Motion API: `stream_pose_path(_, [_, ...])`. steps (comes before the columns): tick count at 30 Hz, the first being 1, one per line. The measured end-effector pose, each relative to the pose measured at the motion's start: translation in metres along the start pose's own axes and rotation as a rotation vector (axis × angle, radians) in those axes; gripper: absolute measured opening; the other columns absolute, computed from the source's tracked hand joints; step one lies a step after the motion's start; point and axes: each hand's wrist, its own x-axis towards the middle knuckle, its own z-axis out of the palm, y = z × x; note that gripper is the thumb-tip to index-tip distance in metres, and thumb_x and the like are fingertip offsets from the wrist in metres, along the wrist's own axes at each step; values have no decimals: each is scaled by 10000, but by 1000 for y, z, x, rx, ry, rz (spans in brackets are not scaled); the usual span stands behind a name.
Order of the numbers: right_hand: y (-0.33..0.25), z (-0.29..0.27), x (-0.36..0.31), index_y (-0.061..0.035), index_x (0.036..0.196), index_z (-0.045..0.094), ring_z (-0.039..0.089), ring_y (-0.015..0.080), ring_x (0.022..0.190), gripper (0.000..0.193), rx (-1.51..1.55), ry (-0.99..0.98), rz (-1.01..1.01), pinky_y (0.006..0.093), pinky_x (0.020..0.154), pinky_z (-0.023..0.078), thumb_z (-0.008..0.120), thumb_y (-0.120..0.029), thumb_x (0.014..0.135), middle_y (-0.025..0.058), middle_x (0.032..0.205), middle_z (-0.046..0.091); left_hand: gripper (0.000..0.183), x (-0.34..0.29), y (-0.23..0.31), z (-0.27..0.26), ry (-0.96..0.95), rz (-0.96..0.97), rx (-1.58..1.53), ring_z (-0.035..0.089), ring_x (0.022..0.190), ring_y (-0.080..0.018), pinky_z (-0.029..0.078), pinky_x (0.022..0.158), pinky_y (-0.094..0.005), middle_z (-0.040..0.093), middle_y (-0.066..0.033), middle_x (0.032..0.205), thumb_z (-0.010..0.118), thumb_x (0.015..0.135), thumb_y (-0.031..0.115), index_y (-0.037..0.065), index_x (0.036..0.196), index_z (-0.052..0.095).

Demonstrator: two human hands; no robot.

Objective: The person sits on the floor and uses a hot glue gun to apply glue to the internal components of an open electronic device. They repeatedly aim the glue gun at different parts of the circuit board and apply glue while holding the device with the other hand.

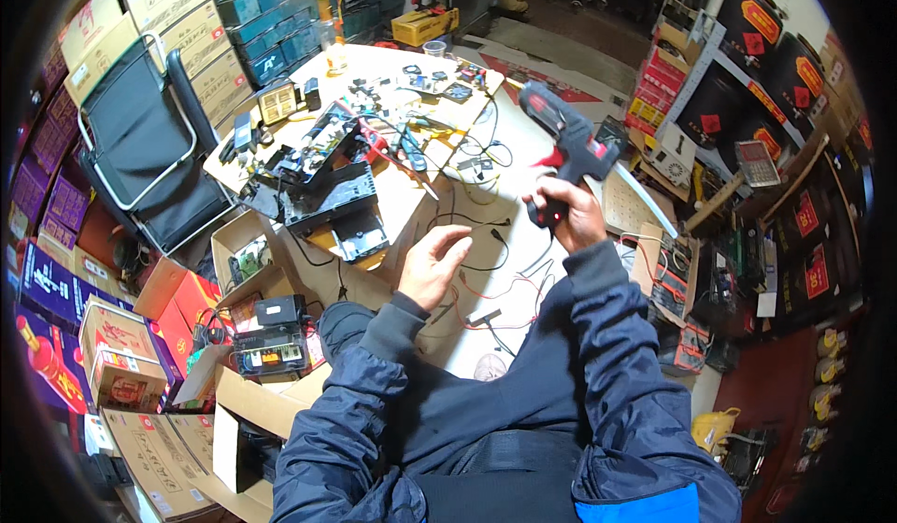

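My right hand (575,213) is wrapped round the handle of a black glue gun (572,131) with a red trigger. Its nozzle end points up and left, and a long whitish glue stick (647,200) sticks out of the back. A small red light glows on the handle. Over the gap between the table and my knees, my left hand (432,266) holds nothing, its thumb apart from the loosely bent fingers. Nearest to it on the table's front edge is an open black device housing (329,196) with a tray-like part (360,233) below.
The table (411,207) carries pliers (411,149), circuit parts and cables. Wires and a small black adapter (484,318) lie on the floor between my feet. Cardboard boxes (154,458) and a black folding chair (140,145) stand left; crowded shelves and a toolbox (687,347) stand right.
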Motion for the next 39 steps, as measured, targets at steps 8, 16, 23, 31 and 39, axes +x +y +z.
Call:
stream_pose_path(8, [44,36,-72,29,1203,597,632,176,655,409,-83,-59,123,435,870,587,709,-129,843,75,759,629,513,40,36,12,114,53,-889,700,1153,-227,540,1021,-359,724,-122,1276,721,1029,273,0,1442,589])
stream_pose_path(16, [58,40,-79,56,1208,576,619,188,633,446,-119,-33,160,409,822,577,709,-127,823,92,741,626,368,33,34,13,175,-48,-924,706,1084,-159,543,984,-347,750,-71,1194,706,1037,239,9,1323,686])
stream_pose_path(23, [58,37,-76,32,1222,601,646,176,654,414,-84,-51,157,424,831,603,695,-88,837,75,773,656,504,36,25,11,160,-93,-1027,678,1169,-214,526,1044,-395,714,-118,1260,682,1050,300,3,1443,573])
stream_pose_path(31, [46,21,-70,-20,841,653,561,178,670,177,3,0,90,443,914,502,652,-191,887,56,745,592,426,24,15,9,148,-197,-1061,641,1295,-328,502,1132,-451,662,-222,1385,554,1109,287,-42,1373,610])
stream_pose_path(39, [46,14,-64,-42,824,608,544,159,711,202,48,29,130,433,964,462,628,-212,931,28,777,547,380,15,23,1,151,-186,-1097,694,1195,-308,536,1078,-417,719,-209,1269,565,1107,269,-60,1273,658])
